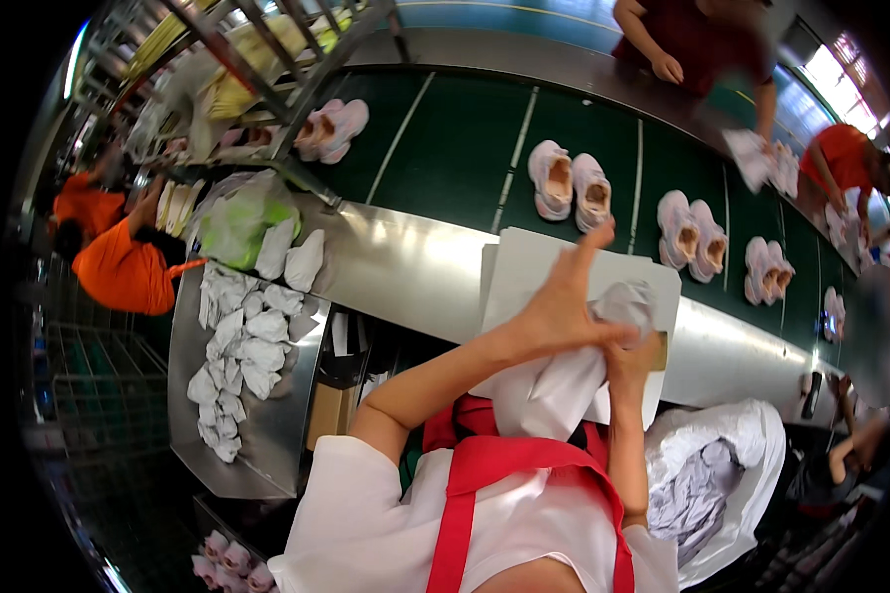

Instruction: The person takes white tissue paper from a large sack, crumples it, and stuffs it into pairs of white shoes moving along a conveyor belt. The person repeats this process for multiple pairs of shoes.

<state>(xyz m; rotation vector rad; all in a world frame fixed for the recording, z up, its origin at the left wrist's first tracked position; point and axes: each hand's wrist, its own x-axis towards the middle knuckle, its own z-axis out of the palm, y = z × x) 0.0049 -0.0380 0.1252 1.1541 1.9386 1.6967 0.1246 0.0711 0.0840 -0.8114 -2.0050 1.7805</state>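
Both my hands meet in front of my chest around crumpled white paper (628, 299). My left hand (564, 301) is open, one digit stretched up and away from the others, with its remaining fingers against the paper. My right hand (633, 361) is closed around the wad from below; its fingers are partly hidden. A looser white sheet (549, 395) hangs below my hands toward my red apron straps. Behind them lies a stack of flat white sheets or boards (534, 259) on the metal ledge.
Pairs of pale pink shoes (572, 186) stand on a green conveyor (455, 148). A metal tray (277, 455) at left holds several paper wads. A white bag (761, 484) of crumpled paper sits at right. People work across the belt and at left; a metal rack (252, 74) rises far left.
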